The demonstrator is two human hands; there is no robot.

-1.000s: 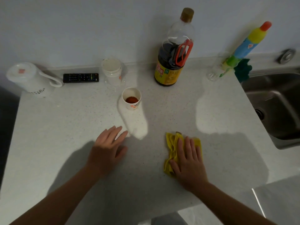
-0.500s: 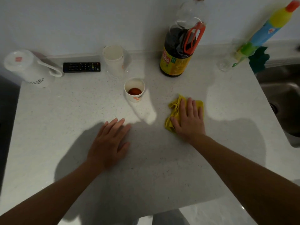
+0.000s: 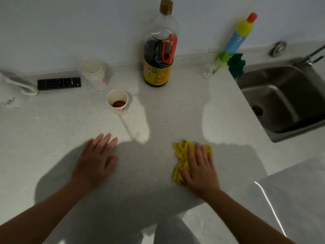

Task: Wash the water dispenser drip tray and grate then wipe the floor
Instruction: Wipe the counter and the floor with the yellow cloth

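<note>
A crumpled yellow cloth (image 3: 181,154) lies on the pale speckled countertop (image 3: 149,173) near its front edge. My right hand (image 3: 200,168) presses flat on top of the cloth, fingers stretched forward and covering most of it. My left hand (image 3: 95,159) rests flat on the bare countertop to the left, fingers together, holding nothing. No drip tray or grate is in view.
A paper cup (image 3: 117,103) with dark liquid stands ahead of my left hand. Behind it are stacked cups (image 3: 93,71), a black remote (image 3: 59,83), a white kettle (image 3: 15,85), a dark sauce bottle (image 3: 159,50) and a cleaner bottle (image 3: 235,37). A steel sink (image 3: 281,95) lies right.
My right hand has drawn the yellow cloth back toward the front edge after pushing it forward half a second ago. My left hand stays planted on the counter.
</note>
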